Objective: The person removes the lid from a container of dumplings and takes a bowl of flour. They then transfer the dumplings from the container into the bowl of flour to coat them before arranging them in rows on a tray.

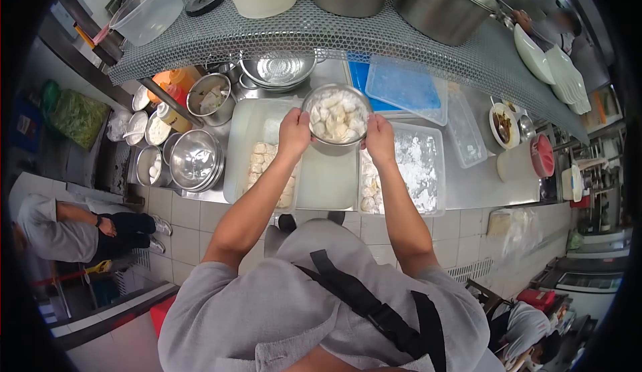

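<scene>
A round metal bowl (336,144) is raised over the counter, held level between my two hands. Pale, flour-dusted lumps (339,116) fill it; their exact kind is hard to make out. My left hand (295,132) grips the bowl's left side, and my right hand (380,140) grips its right side. Beneath the bowl lies a pale board (326,183). To its left, a white plastic tray (239,164) has rows of whitish dough-like pieces (262,161) in it. On the right, a clear plastic tub (433,171) contains loose flour and more pieces (370,195).
Stacked metal bowls (195,161), a pot (212,100) and sauce bottles (172,116) stand at left. Overhead, a mesh shelf (281,39) bears large pots. A clear lid (408,91) lies behind the tub. One person (67,228) is at far left, another (528,332) at lower right.
</scene>
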`<action>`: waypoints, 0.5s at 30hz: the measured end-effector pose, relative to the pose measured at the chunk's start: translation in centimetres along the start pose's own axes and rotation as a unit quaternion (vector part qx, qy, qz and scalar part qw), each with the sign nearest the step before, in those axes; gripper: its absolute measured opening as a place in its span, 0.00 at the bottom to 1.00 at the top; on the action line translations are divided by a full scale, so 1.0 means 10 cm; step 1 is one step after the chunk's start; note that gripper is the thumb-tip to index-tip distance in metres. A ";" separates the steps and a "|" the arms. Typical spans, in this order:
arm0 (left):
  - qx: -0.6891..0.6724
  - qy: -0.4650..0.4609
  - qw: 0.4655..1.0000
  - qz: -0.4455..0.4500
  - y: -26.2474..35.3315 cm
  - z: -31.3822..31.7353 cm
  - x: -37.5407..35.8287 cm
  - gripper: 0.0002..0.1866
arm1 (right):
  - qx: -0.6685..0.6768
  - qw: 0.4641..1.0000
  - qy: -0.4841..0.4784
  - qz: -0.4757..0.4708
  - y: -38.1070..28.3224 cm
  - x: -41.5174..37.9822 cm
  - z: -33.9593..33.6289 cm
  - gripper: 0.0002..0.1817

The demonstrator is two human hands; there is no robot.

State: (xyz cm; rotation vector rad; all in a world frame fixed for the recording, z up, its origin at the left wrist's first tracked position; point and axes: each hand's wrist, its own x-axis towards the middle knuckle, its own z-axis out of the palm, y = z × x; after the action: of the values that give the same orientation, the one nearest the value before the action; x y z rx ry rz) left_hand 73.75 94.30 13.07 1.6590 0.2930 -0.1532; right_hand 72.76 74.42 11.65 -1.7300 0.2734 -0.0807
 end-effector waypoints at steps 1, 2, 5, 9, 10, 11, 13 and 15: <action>0.016 0.011 0.996 0.092 0.03 -0.04 -0.09 0.10 | -0.001 1.000 -0.001 -0.002 -0.14 -0.08 -0.01 0.18; 0.031 0.022 0.981 0.188 0.06 -0.06 -0.14 0.17 | 0.025 0.997 0.012 -0.065 -0.26 -0.19 -0.01 0.18; -0.059 0.077 0.934 0.344 -0.47 0.08 0.08 0.11 | 0.078 0.983 0.038 -0.161 -0.04 -0.19 0.04 0.17; 0.002 -0.011 1.000 -0.027 -0.17 0.02 0.13 0.13 | 0.040 0.999 -0.023 -0.009 0.28 0.04 0.03 0.17; -0.006 -0.010 1.000 -0.001 -0.09 0.03 0.12 0.13 | 0.045 0.999 -0.009 0.003 0.19 0.04 0.02 0.17; -0.007 -0.009 1.000 0.000 -0.03 0.02 0.03 0.13 | 0.049 0.999 0.005 0.021 0.08 -0.03 0.00 0.17; -0.045 0.002 0.986 0.163 0.13 0.02 -0.07 0.13 | 0.065 0.997 0.012 -0.038 -0.20 -0.18 -0.04 0.17; -0.044 0.048 0.952 0.300 -0.22 0.11 0.13 0.13 | 0.081 0.991 0.022 -0.102 -0.10 -0.08 -0.08 0.17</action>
State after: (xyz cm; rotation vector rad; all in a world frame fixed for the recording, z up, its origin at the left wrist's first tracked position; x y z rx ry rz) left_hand 74.48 93.54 10.53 1.5992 -0.1386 0.3937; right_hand 71.90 73.95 12.84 -1.5904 0.1171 -0.2836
